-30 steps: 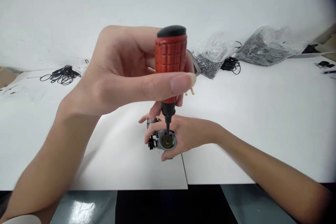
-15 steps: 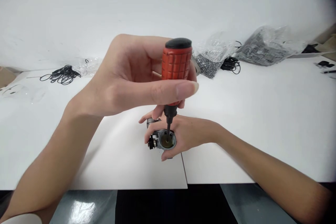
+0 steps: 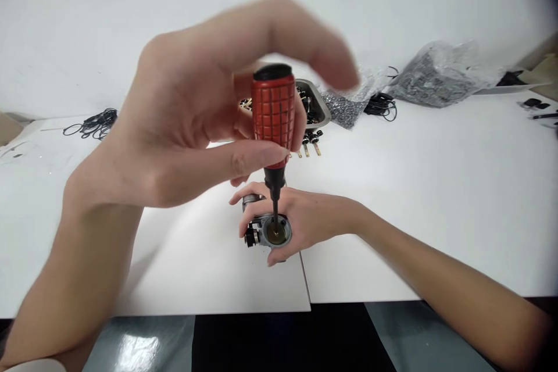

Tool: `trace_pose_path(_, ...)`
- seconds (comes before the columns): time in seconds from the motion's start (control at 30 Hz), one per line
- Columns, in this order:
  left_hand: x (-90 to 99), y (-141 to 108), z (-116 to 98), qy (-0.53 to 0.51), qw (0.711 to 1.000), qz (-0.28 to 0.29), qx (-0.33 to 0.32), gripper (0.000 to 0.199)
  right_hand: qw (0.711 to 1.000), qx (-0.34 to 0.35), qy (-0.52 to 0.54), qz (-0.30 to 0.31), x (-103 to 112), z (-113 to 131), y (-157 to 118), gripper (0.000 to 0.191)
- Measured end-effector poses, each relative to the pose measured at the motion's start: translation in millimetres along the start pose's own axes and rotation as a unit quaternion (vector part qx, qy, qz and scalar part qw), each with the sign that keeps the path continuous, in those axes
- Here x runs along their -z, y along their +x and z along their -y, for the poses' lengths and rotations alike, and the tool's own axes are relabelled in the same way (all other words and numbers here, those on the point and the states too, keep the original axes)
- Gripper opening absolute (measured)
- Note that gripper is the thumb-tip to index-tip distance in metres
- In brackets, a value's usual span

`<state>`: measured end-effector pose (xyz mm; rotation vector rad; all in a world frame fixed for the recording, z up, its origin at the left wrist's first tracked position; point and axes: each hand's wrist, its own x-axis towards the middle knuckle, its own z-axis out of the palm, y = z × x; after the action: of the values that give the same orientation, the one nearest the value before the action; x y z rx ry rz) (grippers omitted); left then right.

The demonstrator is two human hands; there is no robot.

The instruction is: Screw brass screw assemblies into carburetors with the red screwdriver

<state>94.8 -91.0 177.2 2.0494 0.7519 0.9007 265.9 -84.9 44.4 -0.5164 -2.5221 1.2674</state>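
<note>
Red-handled screwdriver (image 3: 274, 116) is pinched between thumb and lower fingers of the left hand (image 3: 183, 122), upper fingers lifted and blurred; its tip is set into the metal part (image 3: 269, 231). That part is clasped on the white table (image 3: 436, 186) by the right hand (image 3: 305, 224), largely hidden under curled fingers.

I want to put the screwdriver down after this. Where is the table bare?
Bare table lies right of the right hand, before the plastic bags. Left of the left hand, below the black rings, is also bare. The metal tray and loose parts behind the screwdriver are crowded.
</note>
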Motion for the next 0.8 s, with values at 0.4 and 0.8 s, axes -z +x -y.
trace_pose_path(0.4, 0.3, -7.3, 17.3, -0.049, 0.976, 0.008, -0.212, 0.071, 1.0, 0.017, 0.015, 0.01, -2.5, -2.0, 0.5, 0.042)
trace_pose_path(0.8, 1.0, -10.3, 18.9, -0.046, 0.979, 0.031, -0.194, 0.07, 1.0, 0.018, 0.008, 0.009, -1.8, -2.3, 1.4, 0.04)
